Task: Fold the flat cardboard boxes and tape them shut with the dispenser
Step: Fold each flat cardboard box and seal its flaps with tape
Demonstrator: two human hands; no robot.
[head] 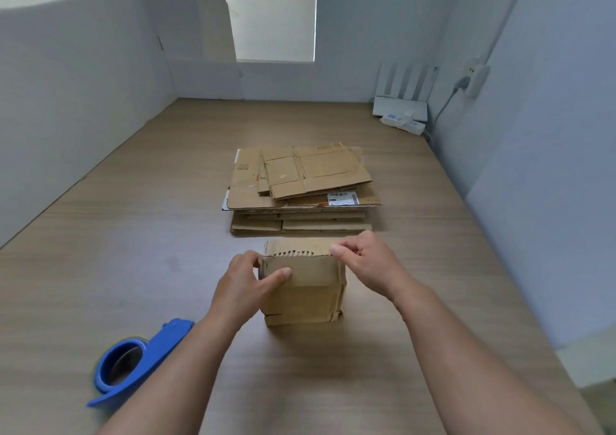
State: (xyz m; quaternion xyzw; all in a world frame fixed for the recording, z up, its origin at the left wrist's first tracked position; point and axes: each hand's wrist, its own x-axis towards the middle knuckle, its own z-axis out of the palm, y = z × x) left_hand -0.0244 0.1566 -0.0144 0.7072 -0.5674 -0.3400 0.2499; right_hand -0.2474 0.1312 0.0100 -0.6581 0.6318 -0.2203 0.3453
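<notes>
Head view: left hand [243, 288] and right hand [370, 264], fingers curled on cardboard box [306, 298]; barcode label [343, 198] on stack [300, 181] illegible.

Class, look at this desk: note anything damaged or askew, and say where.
The small box, gripped by the left hand and right hand, has a torn upper edge showing bare corrugation. Behind it, the top sheets of the flat cardboard stack lie crooked.

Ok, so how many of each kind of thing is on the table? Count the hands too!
2 hands: left hand, right hand
1 box, held by both
1 pile of flat boxes, sheets too stacked to count
1 dispenser
1 router
1 power strip
Total: 7
</notes>
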